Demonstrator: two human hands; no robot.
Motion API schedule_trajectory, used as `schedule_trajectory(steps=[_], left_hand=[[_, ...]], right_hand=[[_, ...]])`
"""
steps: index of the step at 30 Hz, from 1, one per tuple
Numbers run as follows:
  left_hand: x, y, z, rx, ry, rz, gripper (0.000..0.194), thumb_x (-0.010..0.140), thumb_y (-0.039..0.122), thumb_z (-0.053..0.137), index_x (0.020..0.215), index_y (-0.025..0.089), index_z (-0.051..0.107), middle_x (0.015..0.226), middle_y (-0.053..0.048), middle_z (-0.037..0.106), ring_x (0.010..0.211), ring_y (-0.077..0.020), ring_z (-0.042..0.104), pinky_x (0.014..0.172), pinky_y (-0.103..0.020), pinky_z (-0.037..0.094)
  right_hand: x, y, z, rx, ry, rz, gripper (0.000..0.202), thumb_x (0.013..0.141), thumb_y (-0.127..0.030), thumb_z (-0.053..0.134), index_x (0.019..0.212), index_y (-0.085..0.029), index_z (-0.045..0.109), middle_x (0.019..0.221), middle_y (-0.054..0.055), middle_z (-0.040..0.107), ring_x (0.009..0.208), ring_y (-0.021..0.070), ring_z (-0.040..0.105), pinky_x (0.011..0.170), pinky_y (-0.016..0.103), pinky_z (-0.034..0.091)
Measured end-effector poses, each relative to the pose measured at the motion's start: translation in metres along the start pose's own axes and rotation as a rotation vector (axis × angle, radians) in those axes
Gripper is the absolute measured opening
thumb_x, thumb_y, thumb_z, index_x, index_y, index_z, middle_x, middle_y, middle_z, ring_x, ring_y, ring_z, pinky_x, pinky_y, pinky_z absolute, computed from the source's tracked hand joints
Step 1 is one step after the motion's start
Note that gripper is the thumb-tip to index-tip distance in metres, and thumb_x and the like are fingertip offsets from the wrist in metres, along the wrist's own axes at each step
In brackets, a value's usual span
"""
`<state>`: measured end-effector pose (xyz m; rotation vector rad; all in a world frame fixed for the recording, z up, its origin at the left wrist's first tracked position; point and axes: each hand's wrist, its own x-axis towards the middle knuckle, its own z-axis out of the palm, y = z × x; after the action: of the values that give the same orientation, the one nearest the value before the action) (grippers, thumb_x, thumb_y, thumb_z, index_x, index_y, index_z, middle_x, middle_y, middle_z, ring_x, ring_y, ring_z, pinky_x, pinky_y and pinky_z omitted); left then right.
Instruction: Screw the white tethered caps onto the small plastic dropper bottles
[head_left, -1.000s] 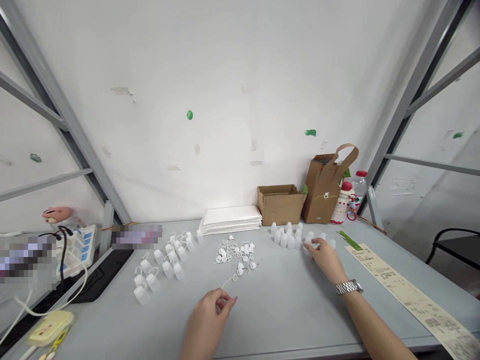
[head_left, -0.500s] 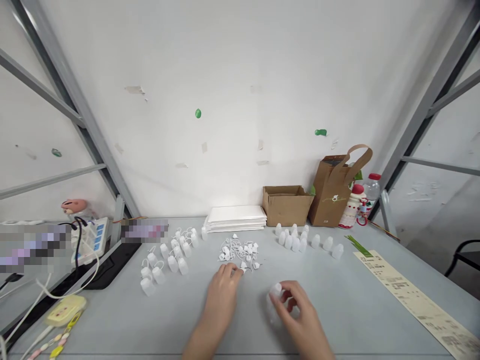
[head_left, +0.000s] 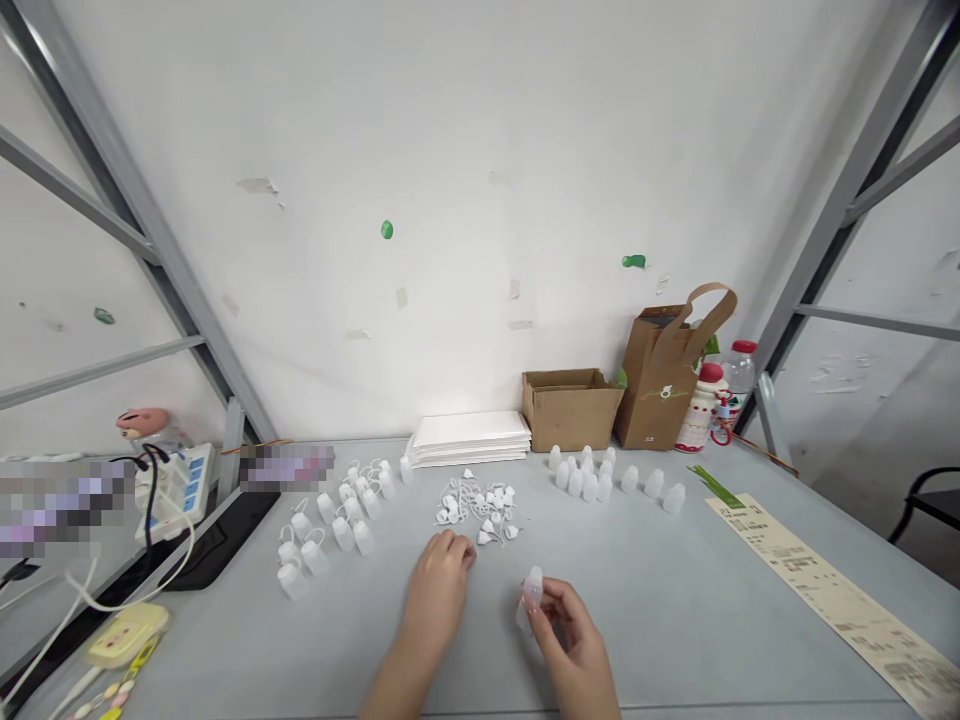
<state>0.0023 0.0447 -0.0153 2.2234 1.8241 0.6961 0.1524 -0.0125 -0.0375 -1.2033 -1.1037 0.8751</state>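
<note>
Presently, the right hand is gripping a small translucent bottle between thumb and fingers near the front of the counter, and the bottle's narrow tip is pointing upward. Beside it, the left hand is curling its fingers just short of a scattered heap of white caps with cords; whether those fingers are pinching anything, I can't make out. Farther left, looped bottles are standing in a loose cluster, while spare bottles are standing beyond the right hand, in front of a cardboard box. A brown paper bag is standing just beside that box, and a long printed paper strip is stretching along the right side.
</note>
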Motion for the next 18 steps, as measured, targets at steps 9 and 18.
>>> schedule_trajectory(steps=[9,18], left_hand=[[-0.002,-0.009,0.009,-0.160,0.111,-0.041,0.023,0.077,0.009,0.041,0.088,0.020,0.057,0.086,-0.006,0.058,0.084,-0.0211,0.057,0.077,-0.037,0.047],[-0.001,-0.014,0.013,-0.278,0.161,-0.061,0.022,0.078,0.015,0.042,0.074,0.020,0.063,0.079,-0.006,0.059,0.080,-0.0219,0.058,0.075,-0.037,0.046]], right_hand=[[-0.002,0.000,0.002,0.005,0.024,-0.021,0.028,0.073,-0.047,0.062,0.079,-0.020,0.064,0.063,-0.001,0.061,0.061,0.0148,0.054,0.061,0.021,0.044],[-0.003,-0.001,0.002,0.004,0.007,-0.036,0.026,0.074,-0.045,0.061,0.079,-0.020,0.064,0.063,0.000,0.062,0.060,0.0147,0.055,0.060,0.021,0.045]])
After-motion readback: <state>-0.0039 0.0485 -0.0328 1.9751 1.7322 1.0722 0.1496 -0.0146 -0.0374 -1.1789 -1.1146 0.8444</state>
